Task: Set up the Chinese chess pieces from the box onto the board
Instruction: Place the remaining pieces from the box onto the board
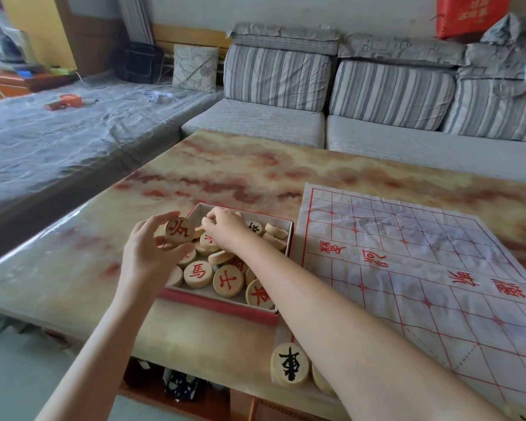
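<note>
A red-edged cardboard box [222, 306] on the marble-patterned table holds several round wooden chess pieces [228, 281] with red characters. My left hand [152, 253] hovers over the box's left side, holding up a red-character piece [180, 231] between thumb and fingers. My right hand [225, 227] reaches into the far end of the box, fingertips pinched on a pale piece [207, 220]. The white cloth board [422, 268] with red grid lines lies to the right of the box. A black-character piece [289, 366] stands on the board's near left corner, with another partly hidden behind my right forearm.
A grey striped sofa [377, 123] runs along the table's far side. A plastic-covered bed [58, 132] with an orange object [67, 101] lies to the left. A shelf under the table's near edge holds small items [179, 384].
</note>
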Motion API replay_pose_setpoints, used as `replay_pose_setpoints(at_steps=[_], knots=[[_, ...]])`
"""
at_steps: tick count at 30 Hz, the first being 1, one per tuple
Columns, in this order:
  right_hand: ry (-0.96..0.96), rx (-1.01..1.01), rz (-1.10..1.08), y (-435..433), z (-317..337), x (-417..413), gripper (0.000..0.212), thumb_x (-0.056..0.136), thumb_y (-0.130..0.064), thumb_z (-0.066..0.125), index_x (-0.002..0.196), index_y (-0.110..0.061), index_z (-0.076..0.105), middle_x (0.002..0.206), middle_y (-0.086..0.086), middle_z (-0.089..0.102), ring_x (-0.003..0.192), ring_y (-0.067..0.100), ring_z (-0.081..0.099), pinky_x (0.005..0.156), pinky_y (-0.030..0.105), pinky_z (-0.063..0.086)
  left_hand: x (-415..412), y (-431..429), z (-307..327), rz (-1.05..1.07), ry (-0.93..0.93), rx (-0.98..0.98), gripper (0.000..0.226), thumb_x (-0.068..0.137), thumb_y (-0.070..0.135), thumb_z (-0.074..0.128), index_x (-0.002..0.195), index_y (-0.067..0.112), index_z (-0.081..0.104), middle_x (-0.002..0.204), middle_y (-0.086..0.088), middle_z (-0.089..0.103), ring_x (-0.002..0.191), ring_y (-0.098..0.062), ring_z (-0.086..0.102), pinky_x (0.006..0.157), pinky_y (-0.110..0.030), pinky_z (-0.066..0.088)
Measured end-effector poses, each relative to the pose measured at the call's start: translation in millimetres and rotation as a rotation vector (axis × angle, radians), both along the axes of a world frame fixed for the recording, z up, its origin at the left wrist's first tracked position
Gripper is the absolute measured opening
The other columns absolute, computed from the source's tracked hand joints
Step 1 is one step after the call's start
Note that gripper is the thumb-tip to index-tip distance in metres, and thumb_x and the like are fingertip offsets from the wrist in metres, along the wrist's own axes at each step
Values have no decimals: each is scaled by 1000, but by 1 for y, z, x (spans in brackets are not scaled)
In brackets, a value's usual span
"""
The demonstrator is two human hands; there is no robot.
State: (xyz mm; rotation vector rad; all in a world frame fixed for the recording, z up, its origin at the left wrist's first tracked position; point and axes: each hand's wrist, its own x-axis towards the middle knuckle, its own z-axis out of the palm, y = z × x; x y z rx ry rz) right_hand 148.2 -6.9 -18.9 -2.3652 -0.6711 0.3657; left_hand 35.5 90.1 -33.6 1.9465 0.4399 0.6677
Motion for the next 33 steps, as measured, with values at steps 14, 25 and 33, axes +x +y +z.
replay_pose_setpoints(at_steps=[14,25,33], knots=[[-56,348,92,-46,2,-23,54,80,-16,70,127,-17,43,118,4,50,103,14,50,84,25,40,-18,-7,-1,1,-31,26,59,65,11,80,101,50,55,113,-3,62,87,-19,66,81,-37,55],[-121,347,-152,-187,3,-24,51,76,-15,73,122,-19,50,112,1,57,102,11,54,77,2,38,-22,-53,13,-115,-48,9,53,66,18,79,113,32,58,105,0,65,82,-9,62,60,-12,48],[-50,200,-152,-192,-17,-26,57,75,-18,74,126,-20,48,112,2,57,98,12,52,76,15,40,-18,-79,18,-198,-36,42,53,68,11,78,115,27,59,106,-3,64,90,-12,63,67,-6,49]])
